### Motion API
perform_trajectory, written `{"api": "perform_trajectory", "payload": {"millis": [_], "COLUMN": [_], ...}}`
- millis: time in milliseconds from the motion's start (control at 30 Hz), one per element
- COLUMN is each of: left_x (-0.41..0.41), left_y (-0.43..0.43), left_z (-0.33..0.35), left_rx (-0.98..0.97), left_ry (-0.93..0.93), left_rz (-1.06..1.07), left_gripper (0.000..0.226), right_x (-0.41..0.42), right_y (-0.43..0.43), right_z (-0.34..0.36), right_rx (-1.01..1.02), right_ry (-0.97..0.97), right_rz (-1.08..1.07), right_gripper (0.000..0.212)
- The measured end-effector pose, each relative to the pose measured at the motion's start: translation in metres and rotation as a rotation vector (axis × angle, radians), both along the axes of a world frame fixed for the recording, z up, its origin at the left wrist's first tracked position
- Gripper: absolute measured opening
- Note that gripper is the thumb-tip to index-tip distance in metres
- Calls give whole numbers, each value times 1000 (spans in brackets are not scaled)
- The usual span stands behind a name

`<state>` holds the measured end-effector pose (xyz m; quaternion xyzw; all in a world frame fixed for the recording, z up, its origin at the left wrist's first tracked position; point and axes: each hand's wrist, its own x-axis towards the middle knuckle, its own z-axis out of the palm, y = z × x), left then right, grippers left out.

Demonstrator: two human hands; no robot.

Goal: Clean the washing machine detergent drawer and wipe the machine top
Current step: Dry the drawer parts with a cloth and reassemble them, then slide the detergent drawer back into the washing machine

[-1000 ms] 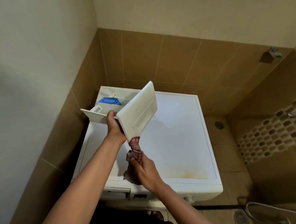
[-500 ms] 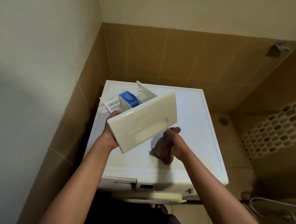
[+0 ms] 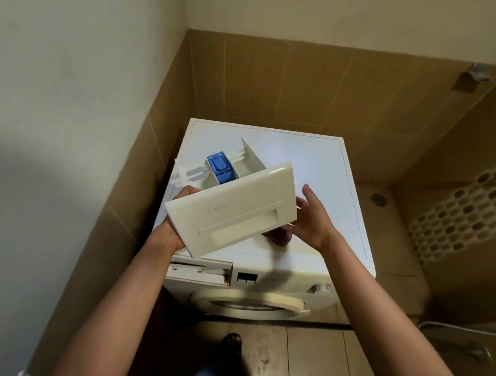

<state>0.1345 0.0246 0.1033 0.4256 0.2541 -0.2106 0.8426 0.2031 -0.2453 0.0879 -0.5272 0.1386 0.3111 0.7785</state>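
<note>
A person stands in a tiled bathroom corner facing a white front-loading washing machine (image 3: 316, 195), seen from above. The detergent drawer (image 3: 232, 207) is out of the machine and held in the air above the front left part of the machine top, tilted, with its broad cream front panel turned toward the camera and its compartments pointing away. A blue insert (image 3: 220, 166) sits in the middle compartment. The left hand (image 3: 177, 211) grips the panel's lower left corner, fingers curled around behind it, thumb side mostly hidden. The right hand (image 3: 311, 216) is spread and empty, palm facing the drawer's right edge, fingertips just beside or barely touching it; which of the two cannot be told. A dark reddish cloth (image 3: 278, 237) lies bunched on the machine top, partly hidden under the drawer's right end and just below the right hand. The empty drawer slot (image 3: 200, 270) shows on the machine's front at upper left. The drawer looks like light, rigid moulded plastic, probably slick if wet, with thin partition walls that could crack under a squeeze, so the sturdy front panel and outer side walls seem the safest places to hold it.
</note>
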Motion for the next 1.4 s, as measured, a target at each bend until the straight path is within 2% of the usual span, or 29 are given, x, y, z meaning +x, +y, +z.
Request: {"api": "perform_trajectory", "payload": {"millis": [100,133,200,233,267,300,400,433,500,567,700,767,867,933,1000,1100,1167,1267,1300,1400], "left_x": [-33,-43,-66,-77,-90,-103,-144,-156,-180,-200,-232,-243,-252,-254,-260,-280,-294,-302,-303,-299], "left_y": [-14,-9,2,9,13,14,-12,-17,-21,-17,-4,2,7,14,18,20,19,14,11,6], "left_z": [9,-11,-34,-47,-58,-65,-46,-44,-47,-56,-72,-75,-78,-85,-90,-109,-123,-142,-145,-152], "left_rx": [145,220,248,262,288,256,121,97,62,132,258,255,302,345,364,415,359,163,88,-34], "left_ry": [45,25,44,45,61,70,26,15,17,111,274,322,351,349,330,348,378,440,440,390], "left_rz": [4,-7,-1,12,29,68,35,22,38,89,-11,-66,-72,-7,91,291,437,454,468,582], "left_gripper": [41,45,52,75,94,93,45,39,41,39,62,67,80,83,70,70,75,113,119,105], "right_x": [-30,-41,-70,-85,-101,-116,-163,-178,-204,-225,-244,-251,-260,-265,-267,-271,-273,-272,-270,-261], "right_y": [-1,-2,-3,-5,-6,-8,-9,-10,-10,-7,-7,-3,8,17,27,42,50,65,70,80], "right_z": [11,13,13,12,9,3,-8,-14,-17,-22,-55,-70,-91,-102,-107,-118,-125,-134,-137,-145], "right_rx": [9,6,-30,-55,-98,-145,-210,-191,-149,-100,-12,-90,-233,-233,-219,-243,-256,-296,-309,-318], "right_ry": [-114,-117,-132,-165,-206,-261,-319,-312,-314,-277,-74,48,100,121,124,136,144,141,145,147], "right_rz": [190,217,271,296,299,283,224,234,279,333,456,498,497,420,343,293,286,279,263,261], "right_gripper": [50,48,27,20,23,27,39,40,41,41,60,64,69,67,57,52,51,46,44,50]}}
